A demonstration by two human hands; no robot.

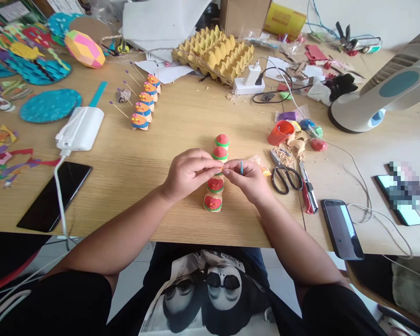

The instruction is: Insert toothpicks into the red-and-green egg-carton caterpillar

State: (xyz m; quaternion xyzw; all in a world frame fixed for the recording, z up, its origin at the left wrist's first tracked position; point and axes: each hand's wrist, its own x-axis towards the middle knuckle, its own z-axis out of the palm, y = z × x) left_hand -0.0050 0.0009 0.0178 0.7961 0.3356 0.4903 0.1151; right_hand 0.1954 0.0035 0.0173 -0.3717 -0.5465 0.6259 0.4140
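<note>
Above a row of red-topped egg-carton cups (215, 185) with green bands, the fingertips of my two hands meet. My left hand (191, 173) is closed in a pinch, and my right hand (248, 179), with a blue band round a finger, pinches from the other side. A tiny orange-yellow piece (221, 168) shows between the fingertips; its exact kind is too small to tell. The two nearest cups carry small faces, and my hands hide part of the middle of the row.
Scissors (284, 172), a red utility knife (308, 189) and an orange cup (281, 133) lie to the right. Orange-and-blue carton cups (145, 103) with pins stand behind left. Yellow egg trays (213, 53), a power strip (249, 85), phones (342, 228) and a white power bank (82, 128) surround the workspace.
</note>
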